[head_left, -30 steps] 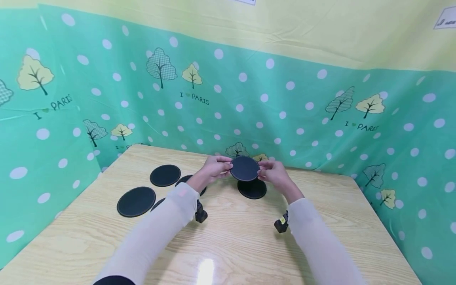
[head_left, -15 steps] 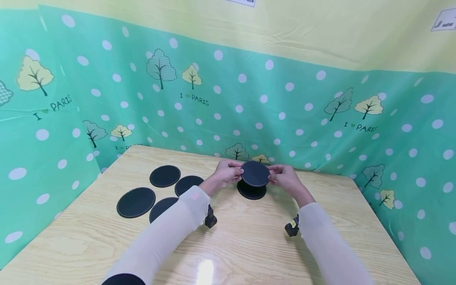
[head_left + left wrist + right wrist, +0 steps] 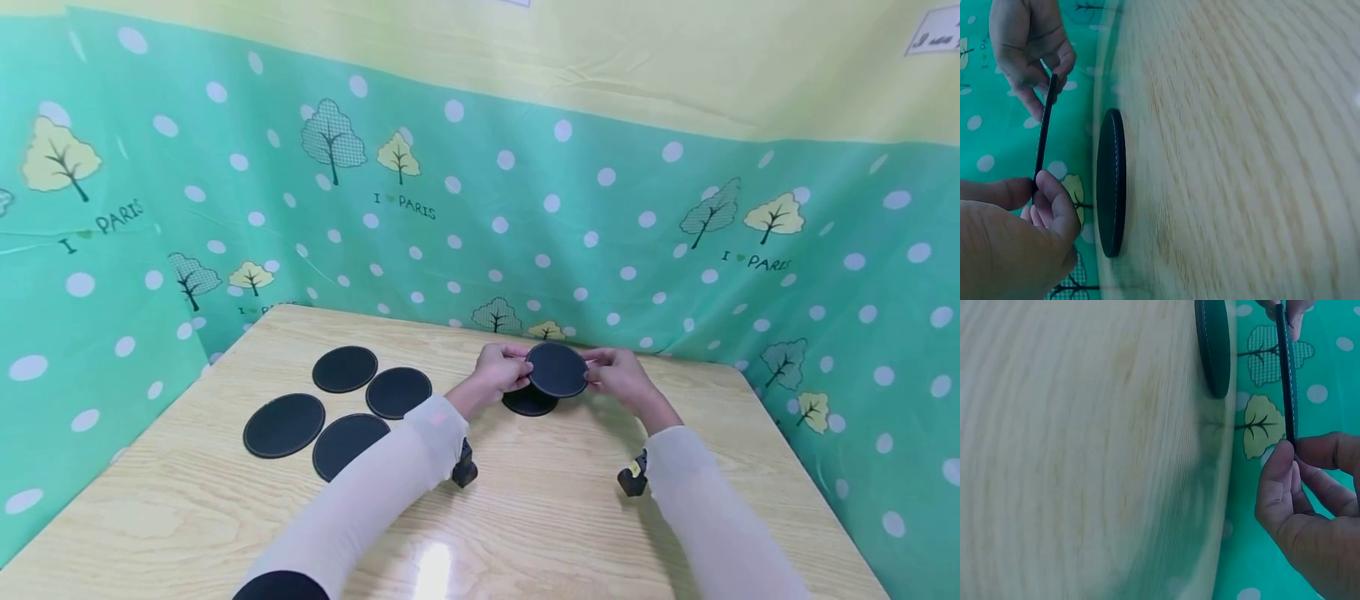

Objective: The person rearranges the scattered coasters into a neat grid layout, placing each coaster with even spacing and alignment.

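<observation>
Above the table's far edge, you carried the held coaster (image 3: 557, 369) to the right, past the small stack (image 3: 529, 402) under it.

You pinched its rim from both sides, left hand (image 3: 498, 374) and right hand (image 3: 621, 377) with thumb and fingertips curled on the edge, and kept it in the air, clear of the stack on the wooden table (image 3: 525, 508). It now hung right of the stack, not centred over it. Four loose coasters (image 3: 343, 398) lay untouched at your left.

Lower coaster (image 3: 527, 403) half hidden
</observation>
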{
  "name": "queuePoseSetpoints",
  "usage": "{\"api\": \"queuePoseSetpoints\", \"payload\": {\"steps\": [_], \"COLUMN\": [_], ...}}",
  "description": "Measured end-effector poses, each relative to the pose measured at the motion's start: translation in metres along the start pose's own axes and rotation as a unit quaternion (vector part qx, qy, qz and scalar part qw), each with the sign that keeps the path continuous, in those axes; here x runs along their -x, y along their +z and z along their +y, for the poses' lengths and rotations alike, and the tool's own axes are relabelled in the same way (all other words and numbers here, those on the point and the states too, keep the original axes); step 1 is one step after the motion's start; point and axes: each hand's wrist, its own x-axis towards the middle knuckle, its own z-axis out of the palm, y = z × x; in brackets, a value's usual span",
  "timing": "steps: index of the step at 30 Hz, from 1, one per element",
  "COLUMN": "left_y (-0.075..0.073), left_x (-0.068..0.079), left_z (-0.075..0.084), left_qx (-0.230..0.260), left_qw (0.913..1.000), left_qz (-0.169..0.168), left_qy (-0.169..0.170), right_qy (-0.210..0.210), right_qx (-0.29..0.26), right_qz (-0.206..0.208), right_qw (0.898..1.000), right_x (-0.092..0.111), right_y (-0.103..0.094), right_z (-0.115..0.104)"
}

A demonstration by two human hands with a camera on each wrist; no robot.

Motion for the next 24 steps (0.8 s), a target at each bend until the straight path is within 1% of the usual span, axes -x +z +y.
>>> {"api": "queuePoseSetpoints", "payload": {"steps": [4, 10, 13, 20, 24], "left_y": [0.009, 0.019, 0.026, 0.044, 0.052], "left_x": [0.002, 0.002, 0.002, 0.005, 0.007], "left_z": [-0.002, -0.007, -0.009, -0.008, -0.006], "left_qx": [-0.011, -0.024, -0.033, -0.055, -0.067], "left_qw": [0.9999, 0.9995, 0.9991, 0.9973, 0.9965], "left_qz": [0.007, 0.016, 0.02, 0.041, 0.04], "left_qy": [-0.004, -0.011, -0.015, -0.026, -0.03], "right_qy": [0.005, 0.008, 0.007, 0.022, 0.03], "right_qx": [0.0, 0.016, 0.024, 0.031, 0.034], "right_qz": [0.003, -0.006, -0.004, -0.004, -0.003], "right_qw": [1.0, 1.0, 1.0, 0.999, 0.999], "right_x": [0.001, 0.002, 0.003, 0.005, 0.005], "right_y": [-0.006, -0.014, -0.018, -0.029, -0.036], "right_z": [0.004, 0.011, 0.014, 0.019, 0.022]}}
